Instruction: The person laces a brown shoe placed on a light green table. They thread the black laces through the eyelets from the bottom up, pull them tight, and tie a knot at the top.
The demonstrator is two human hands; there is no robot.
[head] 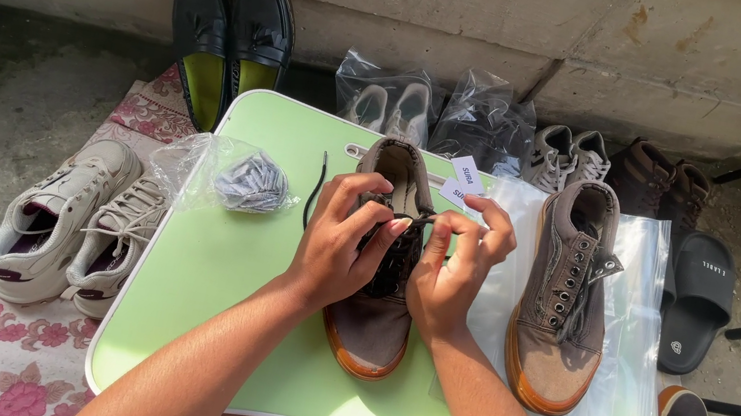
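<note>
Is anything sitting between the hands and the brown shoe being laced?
Nothing visible: the left hand and right hand are already on the brown shoe, pinching its black lace.

Your tabletop (213, 292): light green, white rim | centre: brown shoe (370, 325) | right: second brown shoe (562, 303) on clear plastic bags (629, 386) | left: small bag (239, 177) of grey items | beside it: loose black lace (316, 190)

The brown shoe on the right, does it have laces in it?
No, the brown shoe on the right lies on the clear plastic bag with empty eyelets and no lace.
</note>
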